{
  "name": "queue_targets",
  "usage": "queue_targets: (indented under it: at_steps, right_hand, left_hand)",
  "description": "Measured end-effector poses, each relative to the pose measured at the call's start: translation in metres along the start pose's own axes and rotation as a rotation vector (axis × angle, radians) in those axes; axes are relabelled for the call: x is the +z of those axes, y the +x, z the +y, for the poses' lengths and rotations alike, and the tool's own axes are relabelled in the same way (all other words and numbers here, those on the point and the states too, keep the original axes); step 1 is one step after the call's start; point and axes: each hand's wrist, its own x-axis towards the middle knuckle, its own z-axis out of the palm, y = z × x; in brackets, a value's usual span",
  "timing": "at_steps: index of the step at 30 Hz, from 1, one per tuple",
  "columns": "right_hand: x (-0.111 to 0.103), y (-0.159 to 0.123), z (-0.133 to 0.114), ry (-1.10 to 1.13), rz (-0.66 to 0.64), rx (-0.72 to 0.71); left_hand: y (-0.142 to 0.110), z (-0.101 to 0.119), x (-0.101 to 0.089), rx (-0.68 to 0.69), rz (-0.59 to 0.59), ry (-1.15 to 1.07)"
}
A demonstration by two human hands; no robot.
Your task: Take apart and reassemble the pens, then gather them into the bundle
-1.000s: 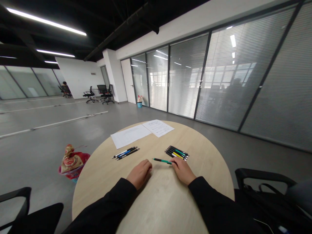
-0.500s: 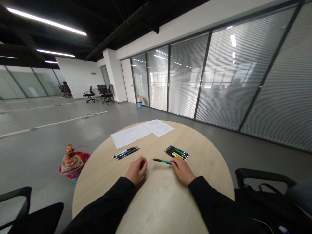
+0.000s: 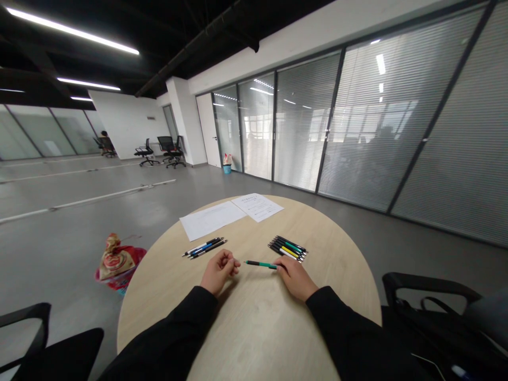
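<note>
The right hand (image 3: 296, 279) is lying relaxed on the tabletop at lower centre of the frame, its fingertips (image 3: 279, 269) touching the rear end of a green-and-black pen (image 3: 260, 264). Whether they are pinching it or only resting against it cannot be told from this view. The left hand (image 3: 219, 271) is curling loosely into a near-fist just left of the pen's tip, with nothing visible in it. The pen is lying by itself between the two hands on a round pale-wood table (image 3: 254, 338), its tip pointing toward the left hand.

Just above the pen, a tight group of pens (image 3: 288, 248) is sitting near the right hand, while a smaller group of pens (image 3: 204, 247) is lying above the left hand. A blank-looking white sheet (image 3: 212, 221) and a printed sheet (image 3: 257, 207) are lying at the table's far edge.

The risk here is the pen's round body: a sideways nudge from a finger could send it rolling, and it could knock into the nearby group and disturb its neat row.
</note>
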Motion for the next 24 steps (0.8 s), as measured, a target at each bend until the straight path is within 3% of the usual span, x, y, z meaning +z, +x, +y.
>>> queue_targets:
  at_steps: [6,24]
  right_hand:
    - [0.0015,-0.0001,0.0009,0.026,-0.002,-0.009]
    - [0.0014,-0.0005,0.0008,0.034,-0.010,-0.011]
  left_hand:
    - [0.0019,-0.0049,0.0000,-0.034,-0.056,-0.075]
    - [-0.0042,0.0009,0.0036,-0.035,-0.074,-0.122]
